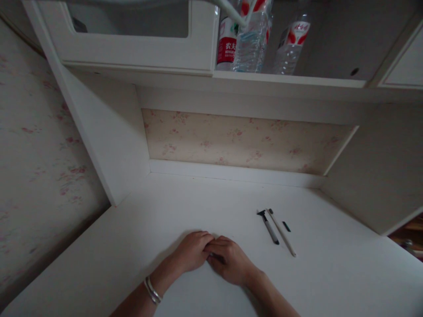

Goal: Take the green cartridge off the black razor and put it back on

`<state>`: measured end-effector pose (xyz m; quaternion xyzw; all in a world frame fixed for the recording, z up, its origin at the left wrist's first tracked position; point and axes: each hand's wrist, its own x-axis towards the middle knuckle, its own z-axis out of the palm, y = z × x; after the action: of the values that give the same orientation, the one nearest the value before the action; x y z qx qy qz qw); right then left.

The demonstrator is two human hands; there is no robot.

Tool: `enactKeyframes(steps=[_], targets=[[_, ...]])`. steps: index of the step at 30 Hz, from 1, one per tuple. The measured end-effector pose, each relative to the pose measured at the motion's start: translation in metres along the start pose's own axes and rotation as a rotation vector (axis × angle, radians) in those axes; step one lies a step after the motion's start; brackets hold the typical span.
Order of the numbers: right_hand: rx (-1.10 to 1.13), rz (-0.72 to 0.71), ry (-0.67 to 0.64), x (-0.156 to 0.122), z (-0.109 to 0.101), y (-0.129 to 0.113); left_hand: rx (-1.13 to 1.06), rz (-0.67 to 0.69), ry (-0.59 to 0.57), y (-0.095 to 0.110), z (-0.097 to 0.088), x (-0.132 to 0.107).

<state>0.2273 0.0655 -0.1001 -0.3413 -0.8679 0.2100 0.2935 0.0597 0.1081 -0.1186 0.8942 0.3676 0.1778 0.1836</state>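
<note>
Left hand (193, 252) and right hand (233, 262) meet lower centre, fingers curled; can't tell if gripping anything. Razor-like tool (271, 230), white stick (282, 233), black strip (286, 226): counter (165, 202), right of centre. Best keep wrists steady.

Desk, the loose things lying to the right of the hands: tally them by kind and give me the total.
T-headed tool with a grey-and-black handle: 1
Slim white stick with a dark end: 1
Small black strip: 1
Total: 3
</note>
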Motion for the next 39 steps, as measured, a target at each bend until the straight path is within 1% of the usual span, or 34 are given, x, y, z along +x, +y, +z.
enactKeyframes(steps=[14, 30, 39], targets=[[-0.015, -0.008, -0.010, -0.0002, 0.0021, 0.0028, 0.029, 0.015, -0.009, 0.0018, -0.0025, -0.0005], [-0.007, 0.001, -0.016, 0.0000, 0.0002, 0.0010, 0.042, -0.004, -0.026, 0.0017, -0.0024, -0.0004], [-0.012, -0.003, -0.012, 0.0003, 0.0018, 0.0026, 0.042, -0.001, -0.008, 0.0018, -0.0016, -0.0003]])
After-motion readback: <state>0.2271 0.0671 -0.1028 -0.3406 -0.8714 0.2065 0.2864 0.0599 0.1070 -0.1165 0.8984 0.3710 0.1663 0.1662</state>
